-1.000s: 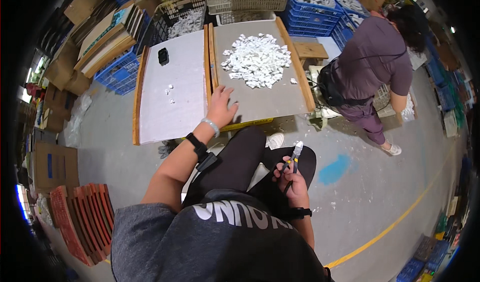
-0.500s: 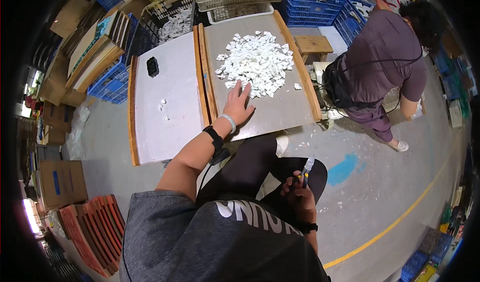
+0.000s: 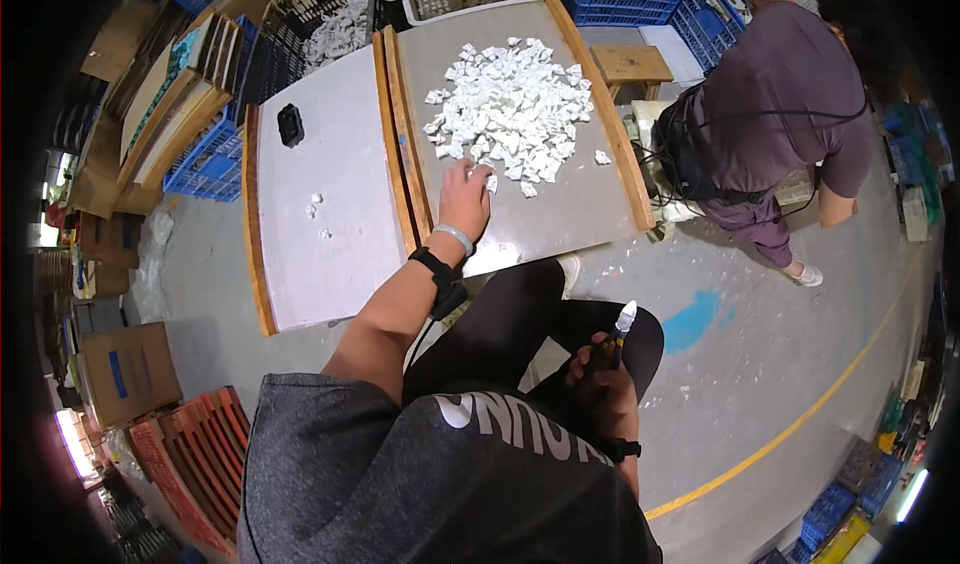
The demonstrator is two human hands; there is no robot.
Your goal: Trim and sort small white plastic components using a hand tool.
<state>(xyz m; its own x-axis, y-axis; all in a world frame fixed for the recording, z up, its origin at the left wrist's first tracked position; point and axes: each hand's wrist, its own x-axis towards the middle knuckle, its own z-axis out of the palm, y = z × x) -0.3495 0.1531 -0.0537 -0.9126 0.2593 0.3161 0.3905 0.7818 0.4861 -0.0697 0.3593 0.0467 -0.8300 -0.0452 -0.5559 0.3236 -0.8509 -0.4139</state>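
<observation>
A heap of small white, angular pieces (image 3: pixel 515 109) is spread over the grey-brown board with wooden side rails (image 3: pixel 520 234) in front of me. At its near left edge my left hand (image 3: pixel 464 202) rests with curled fingers, a single white piece (image 3: pixel 491 183) at the fingertips by the thumb. Low over my lap, my right hand (image 3: pixel 605 379) is wrapped round the dark, yellow-marked handles of a pair of cutting pliers (image 3: pixel 624 322). The pliers' bright jaws point up and away from me and look closed.
On the left stands a pale board (image 3: pixel 330 254) carrying a black object (image 3: pixel 290 125) and several white bits. Crates (image 3: pixel 625 14) line the back, beside a small wooden stool (image 3: pixel 632 64). A co-worker (image 3: pixel 780 104) bends over at the right. Red slatted parts (image 3: pixel 190 454) lie lower left.
My left hand has gone from spread fingers to curled ones at the heap's near edge, drawing a few pieces toward me. The right hand still holds the pliers, slightly turned. The view has shifted a little.
</observation>
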